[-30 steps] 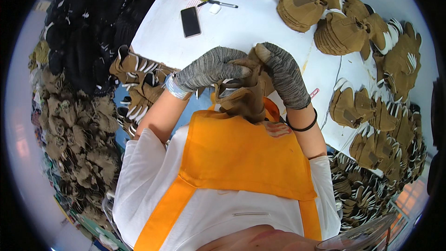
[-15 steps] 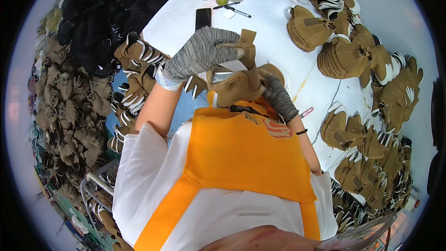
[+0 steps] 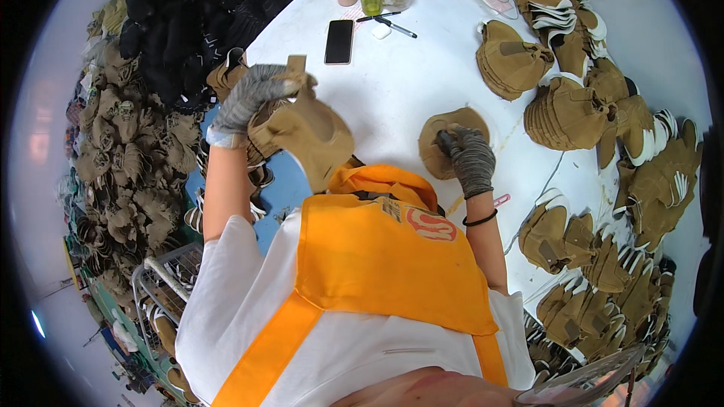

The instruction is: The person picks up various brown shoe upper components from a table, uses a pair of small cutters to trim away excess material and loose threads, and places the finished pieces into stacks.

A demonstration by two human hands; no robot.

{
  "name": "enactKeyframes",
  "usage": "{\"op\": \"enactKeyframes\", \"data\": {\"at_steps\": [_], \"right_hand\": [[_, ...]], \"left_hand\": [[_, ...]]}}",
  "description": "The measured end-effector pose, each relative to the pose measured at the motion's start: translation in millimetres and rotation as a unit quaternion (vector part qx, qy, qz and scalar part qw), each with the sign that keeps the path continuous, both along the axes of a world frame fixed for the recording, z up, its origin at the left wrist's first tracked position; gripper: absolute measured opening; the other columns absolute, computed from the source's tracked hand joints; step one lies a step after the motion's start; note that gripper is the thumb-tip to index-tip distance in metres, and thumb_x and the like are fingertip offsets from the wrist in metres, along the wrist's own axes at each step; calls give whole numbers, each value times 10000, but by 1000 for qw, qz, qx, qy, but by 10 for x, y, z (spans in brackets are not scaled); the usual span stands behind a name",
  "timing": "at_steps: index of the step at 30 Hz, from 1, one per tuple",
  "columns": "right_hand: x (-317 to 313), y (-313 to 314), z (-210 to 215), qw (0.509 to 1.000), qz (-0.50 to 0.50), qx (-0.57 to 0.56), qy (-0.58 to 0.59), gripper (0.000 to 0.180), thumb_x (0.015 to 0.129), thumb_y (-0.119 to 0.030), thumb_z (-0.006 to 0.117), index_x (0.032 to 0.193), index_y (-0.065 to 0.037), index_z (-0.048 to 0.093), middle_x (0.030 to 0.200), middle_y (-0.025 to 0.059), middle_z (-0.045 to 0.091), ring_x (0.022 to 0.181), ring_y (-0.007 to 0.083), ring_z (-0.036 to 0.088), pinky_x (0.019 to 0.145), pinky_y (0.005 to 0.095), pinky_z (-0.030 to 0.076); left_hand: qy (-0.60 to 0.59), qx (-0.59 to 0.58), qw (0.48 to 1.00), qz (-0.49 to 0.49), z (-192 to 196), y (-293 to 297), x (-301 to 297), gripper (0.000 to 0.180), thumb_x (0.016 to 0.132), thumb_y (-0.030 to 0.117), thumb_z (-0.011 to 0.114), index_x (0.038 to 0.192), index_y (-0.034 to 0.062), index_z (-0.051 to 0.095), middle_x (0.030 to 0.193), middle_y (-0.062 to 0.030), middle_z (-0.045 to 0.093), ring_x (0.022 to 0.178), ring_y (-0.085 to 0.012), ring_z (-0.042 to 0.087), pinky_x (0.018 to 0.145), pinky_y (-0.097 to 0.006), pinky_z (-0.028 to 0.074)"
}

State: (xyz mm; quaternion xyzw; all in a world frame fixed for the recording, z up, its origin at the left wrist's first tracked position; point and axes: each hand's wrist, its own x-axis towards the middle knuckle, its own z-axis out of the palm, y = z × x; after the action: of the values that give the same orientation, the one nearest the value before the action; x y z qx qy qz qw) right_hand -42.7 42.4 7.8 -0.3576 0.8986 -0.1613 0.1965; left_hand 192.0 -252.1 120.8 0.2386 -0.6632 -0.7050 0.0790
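In the head view, the left hand (image 3: 260,98), in a gray glove, pinches the top of a brown cloth piece (image 3: 320,136) hanging near the orange apron (image 3: 392,264). The right hand (image 3: 469,157) touches a round brown piece (image 3: 460,117) on the white tabletop (image 3: 400,90), fingers bent; I can't tell if it grips.

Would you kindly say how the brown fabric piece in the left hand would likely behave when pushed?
The brown fabric piece will probably bend, since its thin sheet curves away from the left hand. It seems light, as one hand holds it up. It is probably not slippery, because its surface looks matte.
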Motion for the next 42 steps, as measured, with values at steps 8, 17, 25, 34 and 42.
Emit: {"op": "enactKeyframes", "data": {"at_steps": [8, 17, 25, 34, 42], "right_hand": [[-314, -180, -239, 994, 14, -99, 52, 413, 836, -215, 648, 1219, -82, 576, 1182, 188, 586, 1100, 334, 553, 956, 389, 437], [170, -2172, -855, 973, -47, -158, -162, 760, 820, -403, 680, 1340, 62, 379, 1285, 253, 492, 1172, 338, 509, 986, 385, 408], [476, -4013, -1673, 993, -61, -29, 98, 1095, 665, -600, 703, 1441, -19, 195, 1353, 241, 405, 1260, 368, 369, 1049, 503, 237], [584, -3301, -1569, 996, -26, 37, 83, 1009, 678, -339, 738, 1474, -127, 156, 1300, 172, 426, 1171, 350, 407, 997, 520, 261], [212, -3209, -1422, 996, -36, -75, -34, 634, 812, -262, 700, 1360, -110, 419, 1213, 154, 547, 1142, 314, 512, 971, 396, 412]], "left_hand": [[-13, 120, 976, -183, -1112, -380, -313, 294, 829, 198, 647, 1054, 10, 669, 1051, -152, 664, 952, -244, 645, 900, -309, 500], [-74, 157, 982, -73, -2157, -1335, -196, 278, 900, 117, 581, 1137, -24, 616, 1155, -100, 618, 1047, -143, 572, 933, -251, 448], [-130, 221, 963, -86, -2623, -1965, 150, 305, 887, 182, 628, 1103, -34, 632, 1016, -66, 662, 928, -101, 584, 843, -233, 478], [-114, 210, 967, -86, -2985, -2508, -104, 325, 885, 160, 620, 1133, -49, 609, 1079, -78, 654, 967, -133, 589, 886, -266, 472], [-158, -55, 979, -113, -2678, -2201, -926, 493, 832, 246, 680, 1239, 1, 547, 1111, -163, 636, 979, -239, 611, 883, -324, 468]]}}
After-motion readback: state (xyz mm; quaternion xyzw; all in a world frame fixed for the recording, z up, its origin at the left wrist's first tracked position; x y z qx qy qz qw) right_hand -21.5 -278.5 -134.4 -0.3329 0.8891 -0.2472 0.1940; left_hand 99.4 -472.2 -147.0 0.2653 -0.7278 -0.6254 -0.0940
